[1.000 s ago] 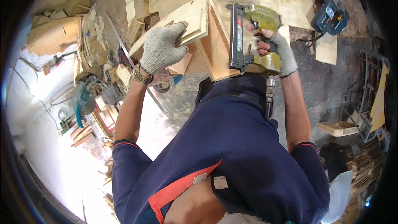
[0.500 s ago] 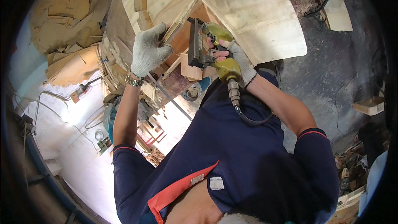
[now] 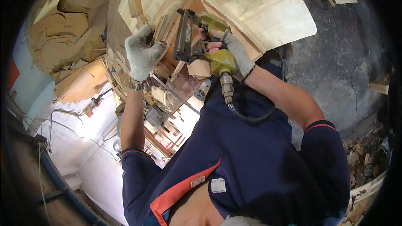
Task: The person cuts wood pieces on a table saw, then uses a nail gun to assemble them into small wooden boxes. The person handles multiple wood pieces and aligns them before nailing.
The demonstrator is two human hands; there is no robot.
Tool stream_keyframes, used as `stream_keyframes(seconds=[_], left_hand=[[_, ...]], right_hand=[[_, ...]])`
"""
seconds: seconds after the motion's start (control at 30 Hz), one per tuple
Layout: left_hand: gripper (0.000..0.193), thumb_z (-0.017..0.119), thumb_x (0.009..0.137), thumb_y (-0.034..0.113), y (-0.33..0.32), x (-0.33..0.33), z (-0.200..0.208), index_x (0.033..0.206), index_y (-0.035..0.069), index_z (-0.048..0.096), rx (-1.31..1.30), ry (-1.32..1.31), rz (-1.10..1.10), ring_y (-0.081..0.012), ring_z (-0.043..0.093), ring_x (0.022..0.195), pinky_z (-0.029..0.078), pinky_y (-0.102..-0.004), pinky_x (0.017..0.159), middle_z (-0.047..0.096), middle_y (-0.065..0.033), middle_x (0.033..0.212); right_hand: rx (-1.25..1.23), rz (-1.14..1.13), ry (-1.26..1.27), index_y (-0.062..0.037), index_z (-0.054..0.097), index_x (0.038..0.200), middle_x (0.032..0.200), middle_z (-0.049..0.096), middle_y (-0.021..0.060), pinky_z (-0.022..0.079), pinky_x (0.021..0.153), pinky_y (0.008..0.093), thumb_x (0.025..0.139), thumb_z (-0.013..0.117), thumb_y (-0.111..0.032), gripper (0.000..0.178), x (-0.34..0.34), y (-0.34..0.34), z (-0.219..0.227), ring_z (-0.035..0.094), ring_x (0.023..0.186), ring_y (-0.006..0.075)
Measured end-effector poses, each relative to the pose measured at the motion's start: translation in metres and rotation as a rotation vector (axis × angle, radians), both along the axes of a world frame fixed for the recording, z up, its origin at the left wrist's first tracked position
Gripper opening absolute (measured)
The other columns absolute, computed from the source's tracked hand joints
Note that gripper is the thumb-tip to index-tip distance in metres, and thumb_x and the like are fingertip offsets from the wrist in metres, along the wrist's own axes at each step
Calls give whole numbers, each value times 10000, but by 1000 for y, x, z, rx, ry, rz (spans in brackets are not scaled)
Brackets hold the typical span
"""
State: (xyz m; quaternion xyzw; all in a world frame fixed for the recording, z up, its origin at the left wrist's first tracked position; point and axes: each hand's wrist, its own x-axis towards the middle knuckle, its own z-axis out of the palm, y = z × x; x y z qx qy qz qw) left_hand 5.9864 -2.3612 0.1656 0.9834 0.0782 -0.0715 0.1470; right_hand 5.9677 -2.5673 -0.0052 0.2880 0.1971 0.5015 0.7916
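My right hand [image 3: 237, 54], in a light knit glove with bare fingertips, grips a yellow-green air nail gun [image 3: 215, 61] with a black magazine. A metal coupling and hose trail from its handle toward my body. The gun is over a wooden frame [image 3: 226, 21] with an angled corner, its magazine covering part of the inside. My gloved left hand [image 3: 143, 52] is at the frame's left side, thumb and fingers curled around a wooden strip [image 3: 164, 29] there. The gun's nose and its exact contact with the wood cannot be made out.
Pale plywood sheets [image 3: 276, 8] lie on the work surface beyond the frame. Small wood blocks [image 3: 135, 6] sit at its left. Stacked brown offcuts [image 3: 69, 25] fill the far left. Cords run over the bright floor at left; wood scraps [image 3: 364, 159] lie at lower right.
The nail gun and my right hand have shifted slightly left. My left hand sits a little farther left and lower in view. The whole view has also shifted.
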Motion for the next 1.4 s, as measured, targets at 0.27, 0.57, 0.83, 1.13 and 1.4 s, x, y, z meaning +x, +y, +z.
stream_keyframes(seconds=[0.27, 0.57, 0.83, 1.13, 1.4], left_hand=[[250, 727, 686, 115, 8, 1, 7, 781, -23, 542, -31, -31, -114, -119, 320, 594, 330, -286, 514, 284, -55, 658], [239, 770, 716, 115, 21, -8, 4, 890, -26, 687, -138, -25, 26, -103, 378, 618, 392, -271, 574, 409, -85, 652], [206, 858, 794, 101, 2, -18, 11, 921, 0, 731, 241, -333, -318, -178, 531, 633, 457, -267, 613, 564, -87, 734], [311, 850, 822, 145, -23, -21, 0, 743, 6, 583, 342, -265, -314, -264, 532, 578, 451, -329, 559, 546, -114, 701], [321, 826, 843, 173, -27, -32, 7, 731, 16, 570, 369, -244, -388, -275, 503, 565, 437, -341, 549, 534, -108, 684]], right_hand=[[-132, -65, 32, -30, 563, 1246, 968, 581, -20, 496, 545, 222, 1052, 574, -200, 259, -10, 12, 10, 510, 627, 23], [-261, 32, -27, -98, 632, 1252, 689, 494, -68, 490, 545, 229, 1030, 614, -242, 265, -32, 4, 4, 512, 596, 66], [-216, 174, 71, -115, 595, 1228, 723, 502, -26, 516, 569, 290, 1037, 602, -269, 245, -66, 15, -2, 530, 624, 128], [50, 95, 124, -104, 581, 1260, 802, 573, -8, 521, 609, 288, 1076, 525, -278, 260, -74, 26, -18, 521, 649, 95], [3, 18, 107, -48, 529, 1279, 1340, 627, 70, 545, 660, 312, 1091, 493, -313, 326, -95, 46, -18, 515, 691, 94]])
